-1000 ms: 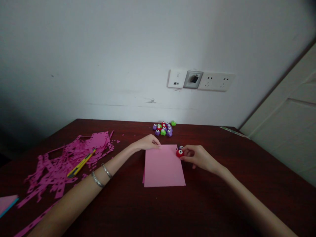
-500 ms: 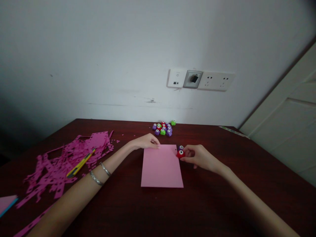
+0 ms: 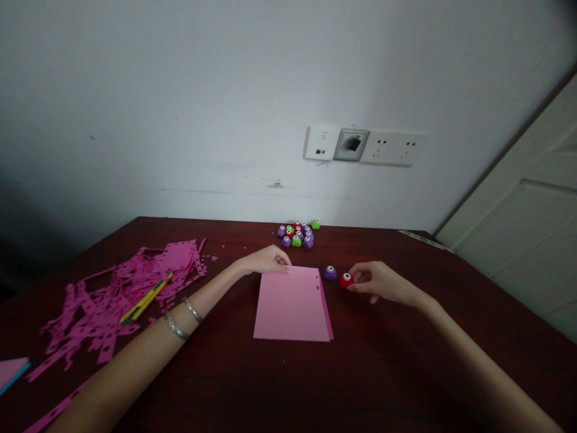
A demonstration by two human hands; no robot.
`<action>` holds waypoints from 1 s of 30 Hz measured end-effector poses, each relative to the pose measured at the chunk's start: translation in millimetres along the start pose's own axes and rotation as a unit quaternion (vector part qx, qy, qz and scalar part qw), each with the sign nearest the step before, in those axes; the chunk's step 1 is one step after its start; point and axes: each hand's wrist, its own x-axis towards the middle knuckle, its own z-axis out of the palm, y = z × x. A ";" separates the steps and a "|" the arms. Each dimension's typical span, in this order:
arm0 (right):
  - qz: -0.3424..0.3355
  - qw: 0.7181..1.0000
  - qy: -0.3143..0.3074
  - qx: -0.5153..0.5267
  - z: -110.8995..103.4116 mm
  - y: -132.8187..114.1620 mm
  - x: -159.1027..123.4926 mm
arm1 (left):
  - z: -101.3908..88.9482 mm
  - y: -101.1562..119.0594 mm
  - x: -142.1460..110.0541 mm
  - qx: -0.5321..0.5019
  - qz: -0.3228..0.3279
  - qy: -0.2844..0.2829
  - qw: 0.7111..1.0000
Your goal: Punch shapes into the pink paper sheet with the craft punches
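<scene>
Pink paper (image 3: 292, 307) lies in the middle of the table, a darker pink edge showing beneath its right side. Two small punched holes mark its upper right edge. My left hand (image 3: 268, 260) pinches the paper's top edge. Right of the sheet, my right hand (image 3: 375, 280) has its thumb and fingers closed on a small red craft punch (image 3: 345, 281), which is off the paper. Between that punch and the sheet stands a purple craft punch (image 3: 330, 273). Several more punches (image 3: 296, 236) in purple, green and red cluster at the back of the table.
Cut pink paper scraps (image 3: 103, 304) are heaped at the left, with a yellow utility knife (image 3: 146, 299) on them. Pink sheets (image 3: 13, 373) lie at the near left. A thin printed strip (image 3: 426, 239) rests at the back right. Wall sockets (image 3: 392, 147) are above the table.
My right hand has drawn the red punch rightward, off the paper's edge. Two holes now show in the sheet, whose upper layer has shifted slightly left. My left hand has hardly moved.
</scene>
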 end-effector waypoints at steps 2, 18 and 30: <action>0.004 1.000 0.007 0.000 -0.8 5.6 2.1 | 3.9 -0.1 1.4 0.009 0.002 0.013 1.000; -0.028 0.998 0.046 0.015 9.4 19.7 9.6 | 17.2 -2.5 2.5 0.109 -0.004 0.096 0.989; -0.032 0.991 0.020 0.127 -3.7 30.8 5.5 | 17.9 -0.4 1.4 0.177 0.020 0.113 0.978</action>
